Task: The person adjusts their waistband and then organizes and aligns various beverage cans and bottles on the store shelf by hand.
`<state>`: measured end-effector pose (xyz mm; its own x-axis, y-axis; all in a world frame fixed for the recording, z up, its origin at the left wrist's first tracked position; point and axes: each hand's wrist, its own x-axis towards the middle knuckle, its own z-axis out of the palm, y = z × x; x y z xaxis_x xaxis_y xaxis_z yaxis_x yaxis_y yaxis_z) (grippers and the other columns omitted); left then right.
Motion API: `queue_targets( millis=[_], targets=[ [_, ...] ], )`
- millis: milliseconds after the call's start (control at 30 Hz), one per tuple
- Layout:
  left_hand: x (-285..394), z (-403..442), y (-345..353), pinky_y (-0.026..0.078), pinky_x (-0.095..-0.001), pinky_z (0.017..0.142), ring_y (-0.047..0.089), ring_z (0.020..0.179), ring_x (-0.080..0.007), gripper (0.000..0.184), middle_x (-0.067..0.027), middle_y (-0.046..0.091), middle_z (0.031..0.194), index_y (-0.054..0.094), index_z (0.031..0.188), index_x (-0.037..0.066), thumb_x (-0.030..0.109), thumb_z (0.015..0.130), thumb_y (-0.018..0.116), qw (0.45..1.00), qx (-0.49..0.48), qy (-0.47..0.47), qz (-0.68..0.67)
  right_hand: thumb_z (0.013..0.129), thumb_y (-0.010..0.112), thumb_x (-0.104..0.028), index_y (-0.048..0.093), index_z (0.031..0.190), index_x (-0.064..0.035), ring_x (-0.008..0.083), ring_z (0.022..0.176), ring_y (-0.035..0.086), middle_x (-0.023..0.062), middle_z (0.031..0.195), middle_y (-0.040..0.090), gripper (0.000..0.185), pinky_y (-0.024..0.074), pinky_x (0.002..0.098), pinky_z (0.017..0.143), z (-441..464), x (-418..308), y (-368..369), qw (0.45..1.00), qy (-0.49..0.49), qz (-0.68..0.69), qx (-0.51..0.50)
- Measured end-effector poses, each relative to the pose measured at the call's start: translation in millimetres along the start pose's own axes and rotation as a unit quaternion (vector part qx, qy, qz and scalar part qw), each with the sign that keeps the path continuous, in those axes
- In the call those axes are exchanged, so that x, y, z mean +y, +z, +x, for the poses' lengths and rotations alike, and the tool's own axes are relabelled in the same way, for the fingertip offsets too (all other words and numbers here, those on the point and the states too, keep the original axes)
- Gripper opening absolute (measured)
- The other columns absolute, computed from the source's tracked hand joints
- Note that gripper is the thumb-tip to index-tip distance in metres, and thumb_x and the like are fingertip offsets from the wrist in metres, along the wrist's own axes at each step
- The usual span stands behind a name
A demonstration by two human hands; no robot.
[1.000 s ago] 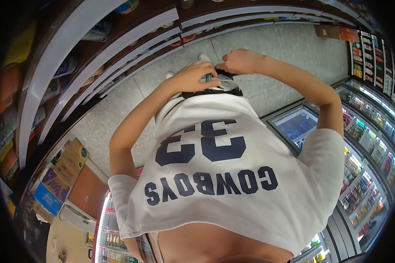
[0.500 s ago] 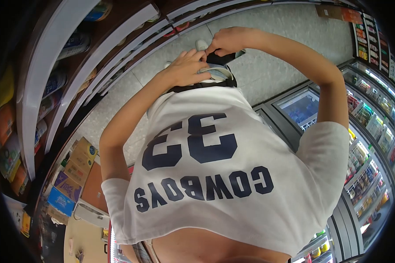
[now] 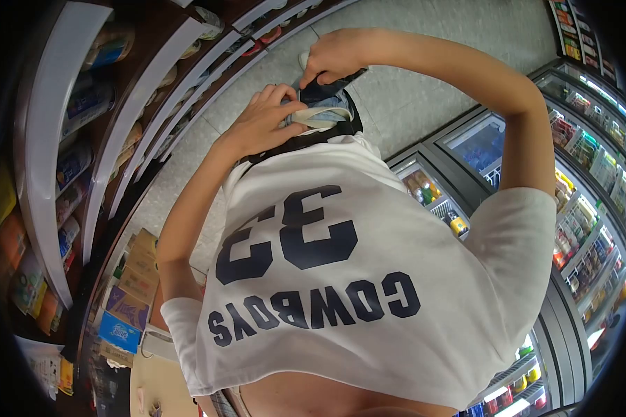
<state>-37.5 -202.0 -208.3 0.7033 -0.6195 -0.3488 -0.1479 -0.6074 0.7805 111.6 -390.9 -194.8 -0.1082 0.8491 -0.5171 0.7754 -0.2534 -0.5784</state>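
Note:
A dark pouch-like item [image 3: 352, 111] with light blue and cream material inside sits at the waist, below the hem of the white shirt [image 3: 389, 229]. Around its left edge my left hand [image 3: 261, 121] is closed, thumb and fingers on either side of the light blue fabric [image 3: 334, 104]. My right hand [image 3: 337, 55] is closed at the far side, its fingers pinched on a flat black piece [image 3: 323, 89]. Whether that piece belongs to the pouch or is separate, I cannot tell. Part of a light shoe [image 3: 304, 60] shows beyond the hands.
Shop shelves [image 3: 111, 160] with packaged goods rise close on my left. Glass-doored coolers [image 3: 466, 149] with bottles line the right. Cardboard boxes [image 3: 138, 264] and a blue box [image 3: 118, 332] are stacked at lower left, by a tan surface [image 3: 163, 375]. Grey tile floor [image 3: 424, 90] stretches ahead.
Both hands and the pouch have shifted left in the view. The flat black piece shows less beyond my right hand, and more of the cooler on the right is visible.

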Motion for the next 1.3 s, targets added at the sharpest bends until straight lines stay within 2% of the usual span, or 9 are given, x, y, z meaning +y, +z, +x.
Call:
queue_targets(
  millis=[267, 467, 567, 700, 800, 967, 1033, 1200, 1300],
  targets=[
    [5, -2, 3, 0.033, -0.0359, 0.1, 0.043, 0.113, -0.0248, 0.037, -0.0077, 0.048, 0.116, 0.066, 0.116, 0.011, 0.033, 0.086, 0.064, 1.0, -0.003, -0.005, -0.001, 0.087, 0.061, -0.02, 0.065, 0.124, -0.0271, 0.034, 0.09, 0.067, 0.0103, 0.096, 0.071, 0.037, 0.0539, 0.0453, 0.079, -5, -11, 0, 0.999, 0.031, -0.014, -0.005],
    [8, -1, 7, 0.034, -0.0373, 0.099, 0.043, 0.113, -0.0258, 0.036, -0.0081, 0.049, 0.115, 0.067, 0.114, 0.012, 0.034, 0.086, 0.064, 1.0, 0.019, 0.007, 0.005, 0.086, 0.062, -0.029, 0.064, 0.124, -0.0237, 0.0353, 0.087, 0.067, 0.0175, 0.092, 0.069, 0.038, 0.0536, 0.0463, 0.077, -4, -33, 11, 0.996, 0.06, -0.071, -0.008],
    [5, 0, 14, 0.034, -0.0382, 0.099, 0.044, 0.113, -0.0268, 0.035, -0.009, 0.051, 0.114, 0.067, 0.112, 0.012, 0.035, 0.087, 0.063, 0.999, 0.045, 0.021, 0.016, 0.088, 0.061, -0.038, 0.062, 0.127, -0.0164, 0.0357, 0.089, 0.068, 0.0197, 0.096, 0.07, 0.045, 0.0536, 0.0456, 0.079, -18, -46, 20, 0.997, 0.076, 0.0, 0.023],
    [9, 3, 17, 0.036, -0.0398, 0.098, 0.045, 0.113, -0.0283, 0.035, -0.0105, 0.053, 0.113, 0.067, 0.11, 0.01, 0.037, 0.089, 0.061, 0.997, 0.066, 0.028, 0.009, 0.091, 0.061, -0.047, 0.06, 0.128, -0.0071, 0.034, 0.106, 0.065, 0.0202, 0.113, 0.068, 0.055, 0.0504, 0.0409, 0.091, -57, -33, 33, 0.954, 0.006, 0.283, 0.096],
    [10, 11, 20, 0.038, -0.0394, 0.093, 0.048, 0.108, -0.0279, 0.033, -0.0101, 0.055, 0.109, 0.068, 0.107, 0.012, 0.038, 0.09, 0.059, 0.995, 0.091, 0.039, 0.032, 0.089, 0.068, -0.039, 0.065, 0.12, -0.0019, 0.035, 0.109, 0.063, 0.0209, 0.115, 0.066, 0.048, 0.048, 0.0411, 0.095, -73, 1, 82, 0.942, 0.015, 0.307, 0.137],
    [24, 29, 20, 0.039, -0.0412, 0.091, 0.054, 0.104, -0.0303, 0.031, -0.0119, 0.059, 0.106, 0.068, 0.106, 0.008, 0.034, 0.09, 0.058, 0.998, 0.057, 0.035, 0.016, 0.086, 0.074, -0.034, 0.067, 0.12, -0.0059, 0.0233, 0.1, 0.063, 0.0141, 0.113, 0.068, 0.045, 0.0491, 0.0368, 0.09, -68, 31, 119, 0.88, 0.064, 0.45, 0.139],
    [31, 37, 19, 0.039, -0.0407, 0.091, 0.055, 0.104, -0.03, 0.032, -0.0119, 0.058, 0.106, 0.067, 0.106, 0.008, 0.034, 0.091, 0.057, 0.998, 0.049, 0.033, 0.022, 0.085, 0.075, -0.031, 0.067, 0.121, -0.0092, 0.0189, 0.097, 0.06, 0.0103, 0.111, 0.066, 0.043, 0.0482, 0.0348, 0.089, -64, 46, 127, 0.884, 0.018, 0.454, 0.113],
    [43, 56, 28, 0.038, -0.0396, 0.093, 0.055, 0.102, -0.0279, 0.033, -0.0118, 0.056, 0.106, 0.063, 0.104, 0.006, 0.037, 0.092, 0.056, 0.994, 0.061, 0.03, 0.08, 0.086, 0.073, -0.033, 0.064, 0.126, -0.009, 0.0265, 0.1, 0.059, 0.014, 0.11, 0.064, 0.048, 0.0468, 0.0365, 0.09, -71, 70, 136, 0.93, -0.052, 0.35, 0.096],
    [47, 68, 36, 0.041, -0.0393, 0.09, 0.057, 0.1, -0.0268, 0.034, -0.0124, 0.058, 0.104, 0.061, 0.101, 0.007, 0.039, 0.094, 0.055, 0.998, 0.057, -0.004, -0.024, 0.087, 0.07, -0.035, 0.063, 0.126, -0.0065, 0.03, 0.1, 0.06, 0.0168, 0.108, 0.064, 0.049, 0.0468, 0.0371, 0.088, -82, 77, 130, 0.943, -0.057, 0.323, 0.059]
  ],
)
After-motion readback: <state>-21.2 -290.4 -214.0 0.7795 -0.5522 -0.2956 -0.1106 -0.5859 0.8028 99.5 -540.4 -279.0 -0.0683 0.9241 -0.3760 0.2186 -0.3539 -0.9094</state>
